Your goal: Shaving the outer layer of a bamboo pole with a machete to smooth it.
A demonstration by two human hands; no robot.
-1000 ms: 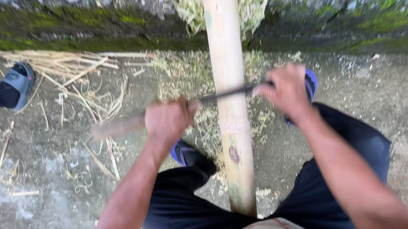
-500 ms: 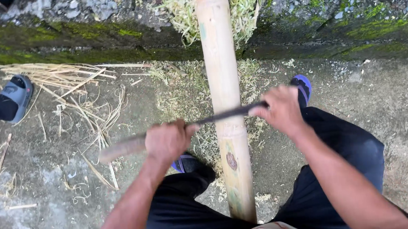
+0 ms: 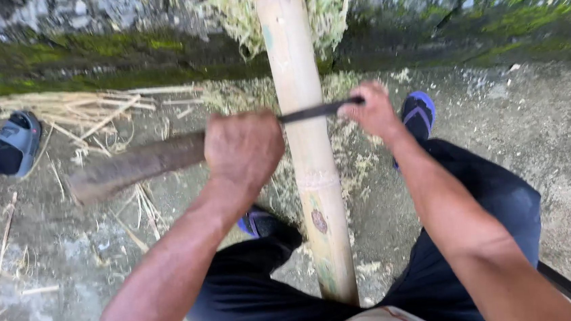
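Note:
A thick pale bamboo pole (image 3: 308,152) runs from between my legs up to a mossy stone wall. A long knife lies across it, its dark blade (image 3: 312,111) flat on the pole and its wooden handle (image 3: 130,167) sticking out to the left. My left hand (image 3: 242,150) is closed around the handle close to the pole. My right hand (image 3: 371,111) pinches the blade's far tip on the pole's right side.
Bamboo strips and shavings (image 3: 91,111) litter the concrete ground at the left and around the pole. Another person's sandalled foot (image 3: 9,145) is at the left edge. The mossy wall (image 3: 121,58) crosses the top. My blue sandals (image 3: 419,112) flank the pole.
The knife and both hands have slid away from me along the pole toward the wall, with the view drawn closer over them.

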